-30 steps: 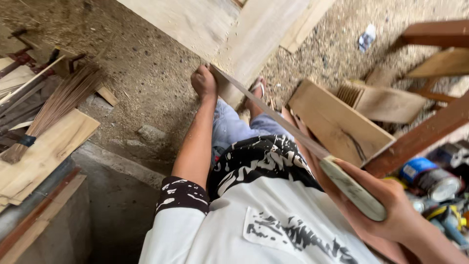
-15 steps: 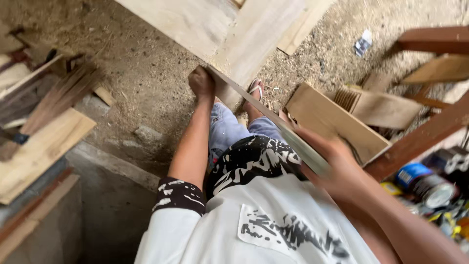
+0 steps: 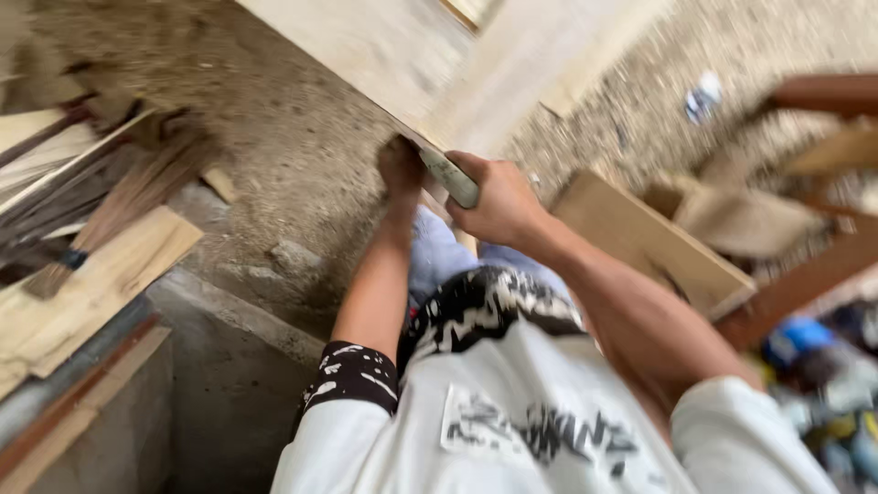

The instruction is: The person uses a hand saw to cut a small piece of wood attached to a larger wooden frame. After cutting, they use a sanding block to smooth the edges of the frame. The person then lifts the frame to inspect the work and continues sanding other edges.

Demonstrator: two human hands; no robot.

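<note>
My left hand (image 3: 401, 169) is closed on the lower edge of a pale wood panel (image 3: 384, 55) that slants across the top of the view. Close beside it, my right hand (image 3: 498, 203) grips the light-coloured handle of a hand saw (image 3: 450, 176), pushed right up against the panel's edge. Almost none of the blade shows; it is hidden at the panel. The picture is blurred by motion. My legs in jeans and my white and black shirt fill the lower middle.
A stick broom (image 3: 119, 206) and loose planks (image 3: 91, 274) lie at the left above a concrete ledge (image 3: 229, 357). An open wooden box (image 3: 649, 240), a red-brown beam (image 3: 805, 274) and blurred cans (image 3: 796, 340) sit at the right. Sawdust covers the ground.
My right hand has driven the saw forward from beside my body up to the panel, so the long blade no longer shows. My left hand has stayed on the panel's edge.
</note>
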